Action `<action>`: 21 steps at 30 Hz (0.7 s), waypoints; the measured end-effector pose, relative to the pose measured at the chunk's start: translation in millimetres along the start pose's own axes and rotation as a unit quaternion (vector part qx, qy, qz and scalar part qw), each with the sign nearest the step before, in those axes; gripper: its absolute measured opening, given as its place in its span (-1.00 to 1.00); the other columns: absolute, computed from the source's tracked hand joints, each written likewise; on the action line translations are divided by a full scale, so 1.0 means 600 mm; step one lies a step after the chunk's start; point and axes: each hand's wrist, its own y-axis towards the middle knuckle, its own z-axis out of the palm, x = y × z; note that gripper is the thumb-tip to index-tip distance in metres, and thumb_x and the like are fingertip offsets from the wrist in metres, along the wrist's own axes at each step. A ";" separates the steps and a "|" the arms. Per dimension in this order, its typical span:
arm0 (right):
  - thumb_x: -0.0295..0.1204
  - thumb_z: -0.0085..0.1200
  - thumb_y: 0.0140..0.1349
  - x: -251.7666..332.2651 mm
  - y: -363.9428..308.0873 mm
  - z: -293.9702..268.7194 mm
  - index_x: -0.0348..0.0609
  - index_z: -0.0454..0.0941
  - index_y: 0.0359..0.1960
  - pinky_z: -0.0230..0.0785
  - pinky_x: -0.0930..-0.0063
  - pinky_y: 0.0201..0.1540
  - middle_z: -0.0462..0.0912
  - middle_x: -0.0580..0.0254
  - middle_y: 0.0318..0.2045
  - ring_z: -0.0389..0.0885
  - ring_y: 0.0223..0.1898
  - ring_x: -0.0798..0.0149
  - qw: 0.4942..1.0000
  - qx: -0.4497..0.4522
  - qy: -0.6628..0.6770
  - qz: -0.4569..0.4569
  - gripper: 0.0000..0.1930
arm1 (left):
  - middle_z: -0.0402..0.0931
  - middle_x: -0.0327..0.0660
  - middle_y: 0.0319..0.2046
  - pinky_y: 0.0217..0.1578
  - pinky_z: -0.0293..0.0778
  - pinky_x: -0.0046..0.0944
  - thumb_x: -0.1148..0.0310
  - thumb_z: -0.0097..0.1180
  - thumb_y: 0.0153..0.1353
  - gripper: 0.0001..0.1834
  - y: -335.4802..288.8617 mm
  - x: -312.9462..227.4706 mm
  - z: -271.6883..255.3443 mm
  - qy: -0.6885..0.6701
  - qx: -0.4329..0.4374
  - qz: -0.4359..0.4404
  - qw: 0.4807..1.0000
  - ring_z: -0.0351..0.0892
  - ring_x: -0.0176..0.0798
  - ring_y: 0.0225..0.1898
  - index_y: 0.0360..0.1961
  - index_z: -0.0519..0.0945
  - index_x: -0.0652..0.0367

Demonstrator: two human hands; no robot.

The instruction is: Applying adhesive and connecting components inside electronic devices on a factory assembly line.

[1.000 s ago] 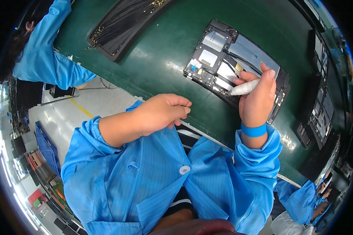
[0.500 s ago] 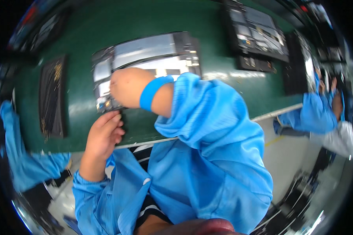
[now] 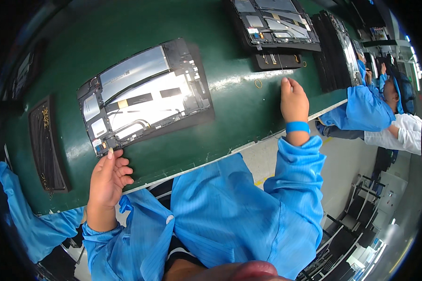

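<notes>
An opened tablet-like device point(image 3: 136, 100) lies tilted on a black pad point(image 3: 206, 110), its silver panels, dark ribbon strips and thin cables showing. At its near left corner is my left hand point(image 3: 109, 175). One fingertip meets that corner, while the other fingers are loosely bent and apart, with nothing seen in them. My right hand point(image 3: 295, 103), with a blue wristband point(image 3: 297, 127), is over the right part of the table, away from the device. Its fingers are curled closed just in front of a small black tray point(image 3: 262, 63); whatever they may hold is hidden.
A yellow loop point(image 3: 258, 84) lies on the green table point(image 3: 239, 105). Similar devices point(image 3: 281, 23) are stacked at the far right, beside upright black pads point(image 3: 328, 51). A black tray point(image 3: 47, 145) with thin gold-tipped cables lies at left. People in blue sleeves point(image 3: 361, 117) are on both sides.
My right hand has left the device and swung right to the small tray. My left hand stays by the device's corner. The view has shifted, uncovering the whole device.
</notes>
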 end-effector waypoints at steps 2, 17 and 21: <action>-0.26 -0.16 0.05 0.011 -0.001 -0.008 -0.30 0.43 -0.28 0.26 0.36 -0.22 0.48 -0.11 -0.36 0.45 -0.29 -0.01 1.000 0.004 0.007 -0.010 -0.66 | 0.41 -0.19 -0.47 -0.58 0.43 -0.39 0.21 -0.17 0.14 -0.68 0.001 0.002 0.005 0.044 0.002 0.009 0.999 0.44 -0.36 -0.50 -0.23 0.35 0.27; -0.48 -0.08 0.02 0.183 -0.194 -0.039 -0.20 0.40 -0.45 0.29 0.56 -0.53 0.47 0.25 -0.56 0.42 -0.58 0.37 0.569 0.678 0.463 -0.045 -0.92 | 0.38 -0.13 -0.36 -0.39 0.41 -0.26 0.48 0.13 -0.22 -0.72 -0.037 0.016 0.108 0.470 0.112 0.636 0.602 0.40 -0.08 -0.31 -0.36 0.47 0.23; -0.34 -0.12 0.09 0.200 -0.183 -0.017 -0.22 0.34 -0.33 0.20 0.62 -0.66 0.45 0.23 -0.59 0.33 -0.70 0.45 0.683 0.490 0.506 0.196 -0.79 | 0.38 -0.18 -0.40 -0.38 0.36 -0.23 0.48 0.09 -0.22 -0.76 0.021 0.025 0.130 0.555 -0.021 0.636 0.535 0.37 -0.10 -0.31 -0.41 0.46 0.21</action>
